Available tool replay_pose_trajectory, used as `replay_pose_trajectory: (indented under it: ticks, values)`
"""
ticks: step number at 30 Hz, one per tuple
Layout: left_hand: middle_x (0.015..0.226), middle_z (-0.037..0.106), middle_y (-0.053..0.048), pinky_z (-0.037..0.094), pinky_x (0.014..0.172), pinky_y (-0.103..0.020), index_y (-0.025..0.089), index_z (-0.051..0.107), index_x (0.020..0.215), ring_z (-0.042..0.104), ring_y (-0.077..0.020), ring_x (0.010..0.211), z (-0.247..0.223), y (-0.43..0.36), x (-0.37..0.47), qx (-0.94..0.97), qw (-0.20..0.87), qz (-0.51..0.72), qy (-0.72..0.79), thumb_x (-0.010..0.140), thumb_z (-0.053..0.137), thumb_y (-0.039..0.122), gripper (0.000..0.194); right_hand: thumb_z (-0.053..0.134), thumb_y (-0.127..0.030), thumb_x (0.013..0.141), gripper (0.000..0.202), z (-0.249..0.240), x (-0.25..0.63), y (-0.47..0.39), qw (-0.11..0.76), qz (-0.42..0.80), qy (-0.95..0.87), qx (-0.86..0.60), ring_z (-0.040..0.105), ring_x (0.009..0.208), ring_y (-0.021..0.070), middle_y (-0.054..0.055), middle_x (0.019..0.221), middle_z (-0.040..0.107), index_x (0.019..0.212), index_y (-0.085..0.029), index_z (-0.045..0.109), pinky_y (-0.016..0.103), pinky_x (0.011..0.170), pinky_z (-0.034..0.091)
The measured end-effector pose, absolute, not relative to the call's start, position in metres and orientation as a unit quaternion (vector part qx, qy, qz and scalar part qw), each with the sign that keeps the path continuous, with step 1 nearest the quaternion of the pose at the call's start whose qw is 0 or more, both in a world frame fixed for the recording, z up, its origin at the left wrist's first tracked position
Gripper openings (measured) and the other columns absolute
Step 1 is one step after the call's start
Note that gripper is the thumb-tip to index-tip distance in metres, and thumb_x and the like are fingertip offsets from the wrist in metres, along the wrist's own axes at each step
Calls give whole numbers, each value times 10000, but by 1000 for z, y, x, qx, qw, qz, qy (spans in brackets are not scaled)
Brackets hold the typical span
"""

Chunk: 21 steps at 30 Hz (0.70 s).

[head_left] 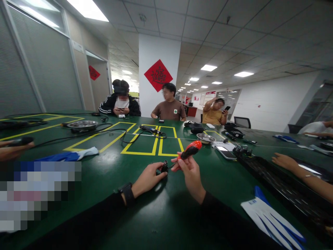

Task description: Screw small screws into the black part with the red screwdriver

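Between thumb and fingers, my left hand [149, 177] grips a small black cylindrical part [164, 166] just above the green table [145, 222]. My right hand [191, 175] is closed on a red and black screwdriver [191, 150]. Its handle tilts up to the right, and its shaft points down to the left at the black part. Whether the tip touches the part is too small to tell. A black band is on my left wrist.
Blue and white gloves [270, 217] lie at the right beside a long black tray [275, 184]. A phone [225, 152], a metal bowl [206, 138] and a cabled tool [149, 129] lie farther back. Other people's hands reach in at both sides; several people sit around.
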<state>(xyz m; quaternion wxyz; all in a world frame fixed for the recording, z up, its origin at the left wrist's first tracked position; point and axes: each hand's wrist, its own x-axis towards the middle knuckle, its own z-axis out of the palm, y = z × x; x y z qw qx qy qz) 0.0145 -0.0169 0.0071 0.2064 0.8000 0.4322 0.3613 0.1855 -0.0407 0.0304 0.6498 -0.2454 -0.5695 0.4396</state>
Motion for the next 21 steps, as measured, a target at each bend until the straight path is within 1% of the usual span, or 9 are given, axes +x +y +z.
replay_pose_trajectory:
  ticks: [4, 11, 14, 18, 21]
  values:
    - [929, 648, -61, 431, 746, -282, 160, 624, 949, 575, -205, 841, 8, -17, 14, 804, 203, 353, 434, 758, 562, 327, 261, 611, -262, 783, 218, 30, 185, -41, 661, 424, -563, -257, 627, 552, 111, 9, 796, 670, 955, -191, 500, 246, 565, 518]
    - [884, 649, -50, 433, 741, -286, 159, 631, 931, 574, -202, 811, 9, -18, 15, 804, 202, 347, 439, 737, 589, 352, 277, 604, -277, 782, 241, 26, 184, -42, 661, 423, -563, -257, 626, 569, 117, 11, 793, 662, 983, -188, 505, 261, 587, 520]
    - [897, 654, -53, 435, 748, -287, 159, 631, 939, 577, -203, 815, 10, -18, 16, 805, 204, 341, 440, 754, 570, 367, 285, 602, -269, 786, 232, 26, 184, -42, 659, 421, -570, -253, 623, 572, 118, 10, 792, 659, 980, -190, 503, 262, 591, 514]
    - [958, 655, -63, 433, 786, -291, 167, 628, 982, 582, -210, 853, 12, -18, 15, 813, 202, 336, 430, 765, 559, 360, 299, 560, -276, 819, 194, 28, 184, -47, 664, 411, -574, -246, 615, 562, 118, 8, 800, 652, 986, -199, 498, 267, 585, 507]
    - [972, 645, -62, 430, 817, -301, 174, 605, 1017, 579, -207, 876, 12, -17, 13, 819, 215, 329, 418, 774, 550, 345, 303, 482, -290, 868, 178, 30, 185, -51, 703, 376, -551, -247, 605, 559, 120, 8, 801, 641, 1024, -206, 480, 278, 588, 496]
